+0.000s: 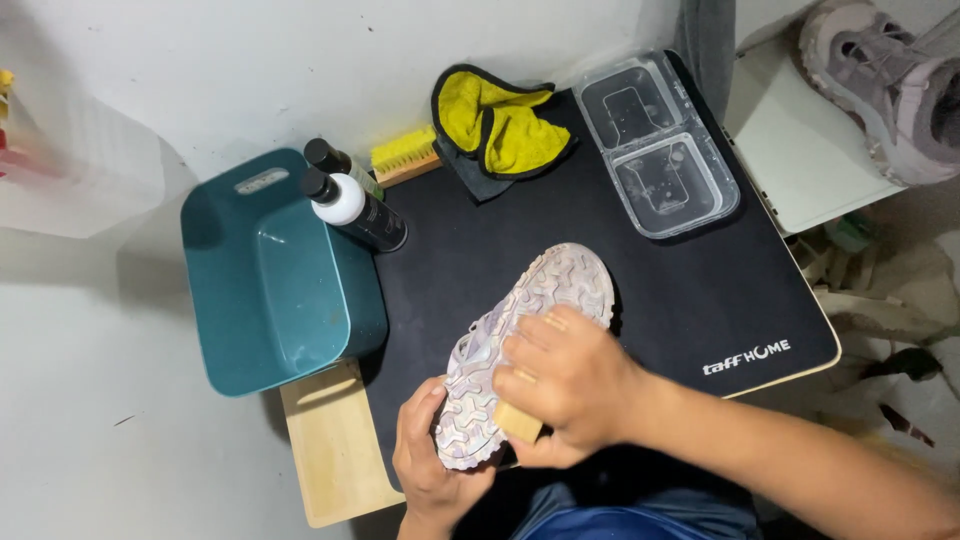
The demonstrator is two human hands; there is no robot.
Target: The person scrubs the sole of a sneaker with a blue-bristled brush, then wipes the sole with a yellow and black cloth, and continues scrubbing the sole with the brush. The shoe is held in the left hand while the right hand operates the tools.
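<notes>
Head view: at the far left a pale wall and floor are seen, with a translucent container against the wall. Next, a teal basin is set on the floor, touching the left edge of the desk, a low wooden board covered by a black mat. Two bottles with black caps are laid just beside the basin's upper right corner, and a yellow-bristled brush is placed behind them.

The left hand is held low at the desk's near edge, fingers curled up around the heel end of a shoe, which is gripped sole-up and tilted over the mat. The right hand is brought in from the lower right, forearm slanted across the corner, knuckles raised, fingers closed over a wooden block that is pressed against the pale patterned sole; whether bristles are on its underside cannot be told.

Further back a yellow cloth with black edging is crumpled on the mat, and a clear two-part tray is placed at its right rear. Beyond the desk, a white board is seen with a second shoe on it, above cluttered scraps on the floor.
</notes>
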